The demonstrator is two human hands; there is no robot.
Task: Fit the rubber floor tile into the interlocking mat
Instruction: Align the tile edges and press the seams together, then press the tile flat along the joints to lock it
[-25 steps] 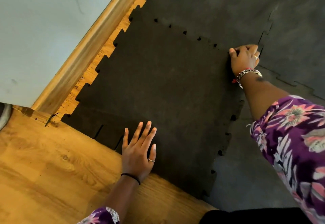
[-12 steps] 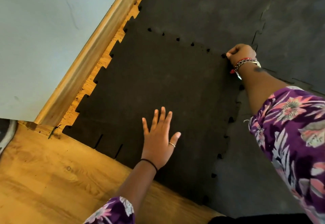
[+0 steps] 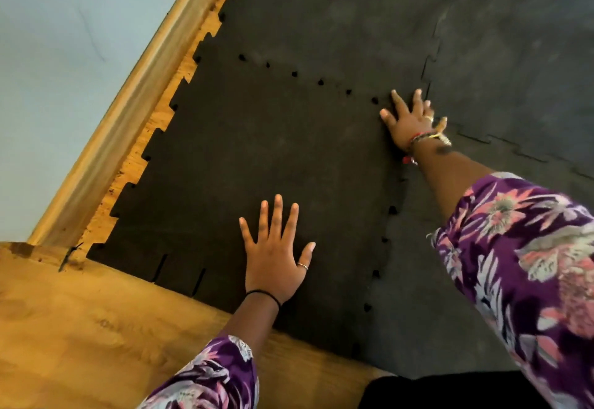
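A dark rubber floor tile (image 3: 257, 151) with toothed edges lies flat on the floor, its far and right edges meeting the grey interlocking mat (image 3: 498, 55). Small dark gaps show along both seams. My left hand (image 3: 276, 257) rests flat, fingers spread, on the tile's near part. My right hand (image 3: 411, 119) lies flat with fingers spread on the tile's far right corner, where the seams meet. Neither hand holds anything.
A wooden skirting board (image 3: 128, 113) and a pale wall (image 3: 48, 71) run along the tile's left side, with a strip of bare wooden floor (image 3: 64, 328) between and in front. A further mat piece (image 3: 418, 328) lies to the right of the tile.
My right hand has opened from a closed grip at the tile's corner to a flat palm on it. My left hand has slid forward and right across the tile.
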